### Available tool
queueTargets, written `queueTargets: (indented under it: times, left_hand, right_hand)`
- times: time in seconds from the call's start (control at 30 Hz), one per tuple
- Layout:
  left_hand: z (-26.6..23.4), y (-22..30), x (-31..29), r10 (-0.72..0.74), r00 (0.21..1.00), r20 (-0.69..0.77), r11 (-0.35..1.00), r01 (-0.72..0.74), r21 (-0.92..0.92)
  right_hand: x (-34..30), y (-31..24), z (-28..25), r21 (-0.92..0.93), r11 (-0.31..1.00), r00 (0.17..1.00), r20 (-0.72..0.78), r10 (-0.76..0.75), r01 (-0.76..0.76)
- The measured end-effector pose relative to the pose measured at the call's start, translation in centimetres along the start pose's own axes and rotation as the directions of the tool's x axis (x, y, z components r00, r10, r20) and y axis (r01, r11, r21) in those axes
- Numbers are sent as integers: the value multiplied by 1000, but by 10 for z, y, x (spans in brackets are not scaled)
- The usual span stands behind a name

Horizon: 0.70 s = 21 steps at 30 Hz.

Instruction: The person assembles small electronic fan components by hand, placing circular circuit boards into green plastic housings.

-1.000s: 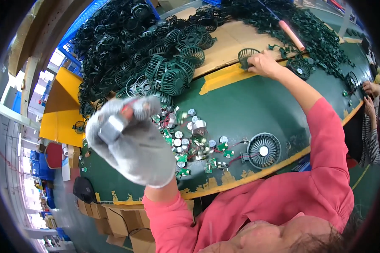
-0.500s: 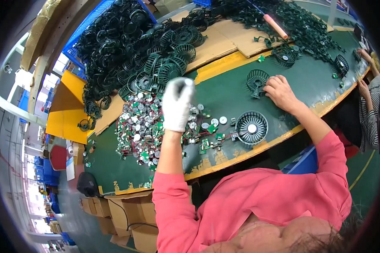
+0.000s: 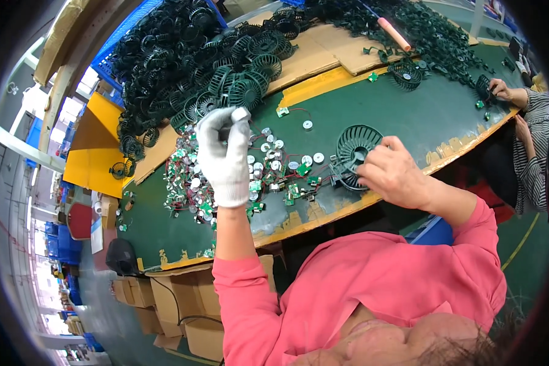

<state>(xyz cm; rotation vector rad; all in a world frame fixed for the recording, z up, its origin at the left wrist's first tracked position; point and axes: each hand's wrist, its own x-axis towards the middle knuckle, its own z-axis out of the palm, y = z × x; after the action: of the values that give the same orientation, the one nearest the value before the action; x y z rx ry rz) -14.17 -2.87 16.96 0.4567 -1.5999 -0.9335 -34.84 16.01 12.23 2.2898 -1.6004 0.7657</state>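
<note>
My right hand [image 3: 393,174], bare, has its fingers closed on a dark green round fan cage [image 3: 352,139]. The cage overlaps a second fan cage, whose lower rim [image 3: 351,182] shows beneath it. My left hand [image 3: 222,155], in a white glove, is raised over a pile of small silver motors and green circuit boards [image 3: 189,183]. Its thumb and finger meet in a pinch. A small pale piece shows at the fingertips, too small to make out. A loose motor [image 3: 307,125] lies beyond my hands, joined by a red wire to a circuit board [image 3: 282,112].
A big heap of dark fan cages [image 3: 183,61] fills the far left, beside a blue crate [image 3: 107,58]. Cardboard [image 3: 323,52] lies at the back, with a pink-handled tool [image 3: 394,35]. Another person's hand [image 3: 507,93] works at the right. Cardboard boxes [image 3: 183,305] stand below the table.
My right hand has drawn the farther fan cage nearer, over the second one. My left hand has moved left, and a wired motor and board now lie on the table.
</note>
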Motion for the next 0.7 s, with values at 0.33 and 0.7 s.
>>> queueTargets:
  times: [0.33, 0.7]
  left_hand:
    - [-1, 44, -71, -503, 801, 324, 820, 561, -114]
    - [52, 15, -123, -517, 737, 434, 776, 618, -124]
  right_hand:
    - [-14, -1, 17, 135, 989, 998, 38, 52, -57]
    - [8, -14, 10, 267, 953, 987, -113, -118, 145]
